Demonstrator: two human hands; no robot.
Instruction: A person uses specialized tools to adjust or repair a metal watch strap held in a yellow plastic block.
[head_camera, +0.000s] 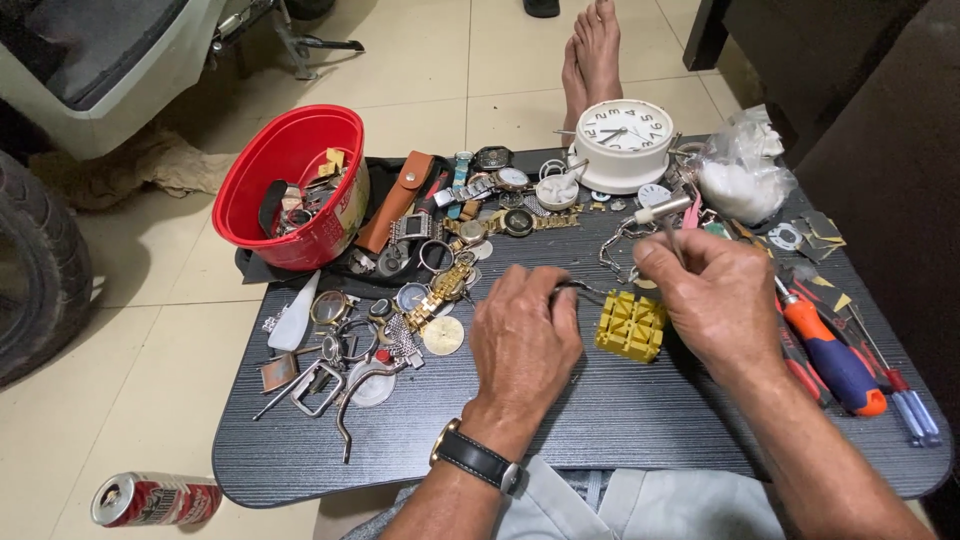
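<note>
Left hand (523, 335), right hand (712, 295) clenched

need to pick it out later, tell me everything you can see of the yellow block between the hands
The yellow block is a small, squarish holder that looks like plastic, its top cut by a grid of slots and ridges. It sits flat on the dark wood-grain table, between the left hand and the right hand. A thin metal piece pinched in the left hand reaches toward its upper left corner; whether it touches is unclear.

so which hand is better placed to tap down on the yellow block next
The right hand, probably: it already holds the small hammer, raised just above the yellow holder block. The left hand is pinching a thin metal piece at the block's edge, so it looks busy steadying.
</note>
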